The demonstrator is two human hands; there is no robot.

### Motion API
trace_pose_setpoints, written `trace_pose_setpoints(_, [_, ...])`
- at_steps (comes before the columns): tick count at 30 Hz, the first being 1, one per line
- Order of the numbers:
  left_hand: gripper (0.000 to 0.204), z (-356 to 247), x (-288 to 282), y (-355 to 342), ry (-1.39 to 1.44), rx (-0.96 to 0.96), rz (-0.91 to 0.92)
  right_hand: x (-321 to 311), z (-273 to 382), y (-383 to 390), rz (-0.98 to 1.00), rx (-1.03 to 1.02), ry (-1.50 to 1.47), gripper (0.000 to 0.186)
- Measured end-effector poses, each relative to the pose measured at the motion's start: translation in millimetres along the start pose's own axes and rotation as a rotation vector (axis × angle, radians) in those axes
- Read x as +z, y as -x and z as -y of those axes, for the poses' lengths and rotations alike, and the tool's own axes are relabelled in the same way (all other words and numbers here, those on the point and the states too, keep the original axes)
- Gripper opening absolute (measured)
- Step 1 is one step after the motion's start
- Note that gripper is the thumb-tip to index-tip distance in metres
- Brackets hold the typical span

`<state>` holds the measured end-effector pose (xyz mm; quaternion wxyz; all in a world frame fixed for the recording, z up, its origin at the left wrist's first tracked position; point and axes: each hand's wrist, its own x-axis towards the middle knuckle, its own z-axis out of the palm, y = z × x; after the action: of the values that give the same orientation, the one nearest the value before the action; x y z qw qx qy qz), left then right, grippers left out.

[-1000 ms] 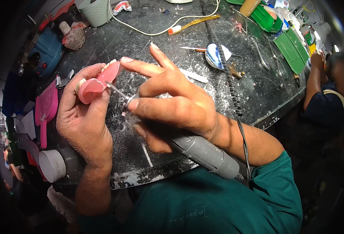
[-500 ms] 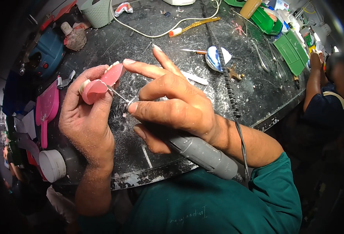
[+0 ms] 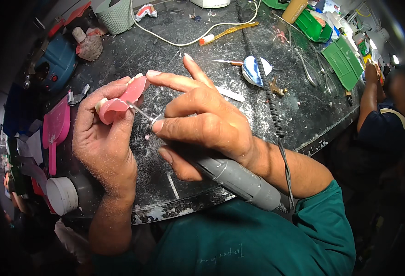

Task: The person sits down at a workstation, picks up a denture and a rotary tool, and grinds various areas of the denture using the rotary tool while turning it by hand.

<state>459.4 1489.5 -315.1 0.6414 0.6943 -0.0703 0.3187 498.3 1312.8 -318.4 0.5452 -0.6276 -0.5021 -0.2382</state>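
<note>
Between the thumb and fingers of my left hand (image 3: 106,142) is a pink denture (image 3: 135,89) with whitish teeth along its outer side. Pale dust covers that hand and wrist. My right hand (image 3: 207,122) is wrapped round a grey rotary handpiece (image 3: 239,181), its body sloping down toward my sleeve. The handpiece's thin metal bur (image 3: 140,110) reaches the edge of the denture beside my left thumb. My right index fingertip rests at the denture's far end, and another right finger sticks out away from me.
White powder lies over the dark bench (image 3: 188,188). Left stand a pink dustpan (image 3: 56,115), a white tub (image 3: 62,195) and a blue machine (image 3: 57,64). Beyond are a toothbrush (image 3: 230,32), a knife (image 3: 230,62) and green trays (image 3: 342,62). A coiled cord (image 3: 271,103) crosses at right, near another person (image 3: 381,110).
My left hand and the denture have shifted slightly to the right, and the denture is tilted a little differently. The right hand keeps its grip and has barely moved.
</note>
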Motion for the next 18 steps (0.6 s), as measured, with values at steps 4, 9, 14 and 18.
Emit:
trace_pose_setpoints(4, [0.030,0.3,3.2,-0.1,0.155,0.010,-0.018,2.2,-0.3,2.1,-0.058,0.015,-0.024,0.036])
trace_pose_setpoints(9, [0.032,-0.4,5.4,-0.9,0.208,-0.041,0.005,-0.8,-1.8,0.8,-0.009,-0.008,0.013,0.035])
trace_pose_setpoints(14, [0.031,-1.0,6.5,-1.0,0.228,-0.060,0.005,-1.0,2.6,-0.3,0.015,0.029,-0.009,0.035])
trace_pose_setpoints(18, [0.031,-2.2,9.3,-1.6,0.271,-0.048,0.033,-0.3,3.1,-0.7,-0.056,0.037,-0.018,0.035])
